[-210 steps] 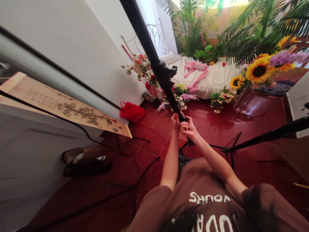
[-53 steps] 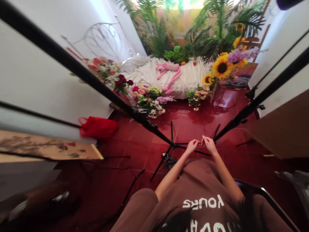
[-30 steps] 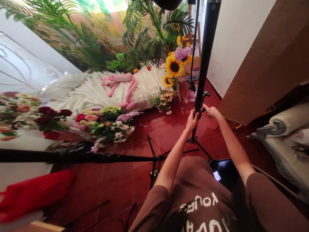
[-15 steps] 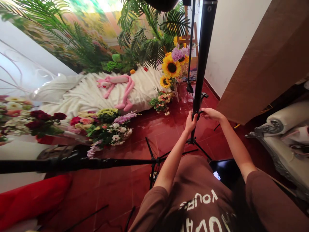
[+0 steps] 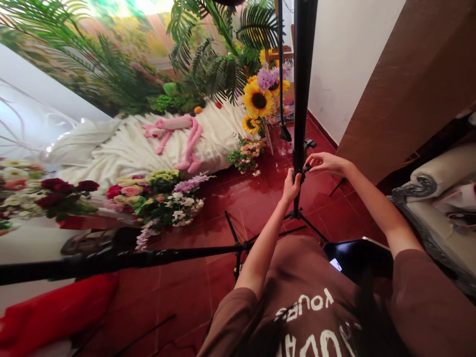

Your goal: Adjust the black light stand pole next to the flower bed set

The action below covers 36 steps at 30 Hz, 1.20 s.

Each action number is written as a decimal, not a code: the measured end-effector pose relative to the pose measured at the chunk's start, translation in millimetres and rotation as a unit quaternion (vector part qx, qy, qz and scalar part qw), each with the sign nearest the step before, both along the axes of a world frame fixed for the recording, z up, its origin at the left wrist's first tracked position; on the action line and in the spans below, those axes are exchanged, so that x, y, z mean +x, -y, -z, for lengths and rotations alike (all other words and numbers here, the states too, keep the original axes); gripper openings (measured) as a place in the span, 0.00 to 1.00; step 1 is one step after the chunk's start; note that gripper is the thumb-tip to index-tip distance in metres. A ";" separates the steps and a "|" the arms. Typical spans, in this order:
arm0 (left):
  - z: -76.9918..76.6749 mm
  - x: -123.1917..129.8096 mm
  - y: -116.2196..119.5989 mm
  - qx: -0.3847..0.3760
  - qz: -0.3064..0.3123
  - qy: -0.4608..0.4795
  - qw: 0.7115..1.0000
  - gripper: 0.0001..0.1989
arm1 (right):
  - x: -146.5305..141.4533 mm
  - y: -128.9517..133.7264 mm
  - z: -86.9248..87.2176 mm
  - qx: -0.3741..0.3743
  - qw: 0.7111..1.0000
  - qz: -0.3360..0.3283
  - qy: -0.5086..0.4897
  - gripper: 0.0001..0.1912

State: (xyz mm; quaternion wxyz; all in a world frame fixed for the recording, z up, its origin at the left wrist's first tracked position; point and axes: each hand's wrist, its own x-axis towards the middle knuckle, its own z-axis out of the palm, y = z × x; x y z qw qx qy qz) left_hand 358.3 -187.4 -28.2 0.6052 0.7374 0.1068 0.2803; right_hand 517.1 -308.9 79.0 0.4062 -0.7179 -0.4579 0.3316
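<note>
A black stand [image 5: 300, 99] rises upright in front of me, its tripod legs spread on the red tiled floor. My left hand [image 5: 292, 185] is wrapped round its pole, low down near a joint. On the pole's right side, my right hand [image 5: 325, 162] pinches a small black knob [image 5: 307, 168] with thumb and fingers. Just above my hands a black clamp part [image 5: 310, 144] sticks out to the right. A black cable [image 5: 284, 132] with a thick end hangs left of the pole.
Another stand's black pole [image 5: 159, 254] crosses from the left at waist height. Flowers [image 5: 178, 203] and a white-draped bed [image 5: 122, 144] with a pink plush toy [image 5: 182, 122] lie left. A cream sofa [image 5: 442, 173] is right; a dark screen [image 5: 364, 258] is beside me.
My right hand has lifted slightly, with its elbow further out to the right. My left hand stays round the pole. The view has shifted a little.
</note>
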 end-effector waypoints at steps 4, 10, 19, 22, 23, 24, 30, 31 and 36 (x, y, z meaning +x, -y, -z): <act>1.1 -0.3 -0.5 -0.013 0.008 -0.008 1.000 0.22 | 6.9 -12.6 -0.3 -0.017 0.987 -0.047 0.150 0.12; 2.2 -0.3 -0.8 -0.013 0.006 0.005 1.000 0.21 | -22.0 -0.9 29.3 0.071 0.929 0.020 0.362 0.03; 0.0 -0.9 -2.3 0.000 0.007 0.003 1.000 0.21 | -81.7 46.9 109.0 0.089 0.897 0.221 0.372 0.16; 1.2 -1.1 -2.3 0.000 0.007 0.003 1.000 0.21 | -97.8 33.5 93.4 0.134 0.880 0.287 0.354 0.24; 2.2 -0.9 -2.3 0.000 0.005 0.005 1.000 0.21 | -102.7 24.1 84.1 0.148 0.875 0.297 0.352 0.26; 3.3 -0.5 -2.2 -0.002 0.003 0.007 1.000 0.21 | -106.9 13.0 74.1 0.156 0.874 0.297 0.353 0.26; 8.3 4.6 -1.3 -0.037 0.002 0.001 0.999 0.22 | -118.4 -53.9 33.1 0.148 0.889 0.352 0.255 0.23; 8.1 5.4 -1.1 -0.041 0.001 0.001 0.999 0.23 | -118.7 -60.2 29.8 0.151 0.887 0.374 0.226 0.23; 4.5 4.7 -0.3 -0.033 -0.006 0.006 0.999 0.22 | -117.3 -74.7 7.6 0.170 0.900 0.395 0.074 0.24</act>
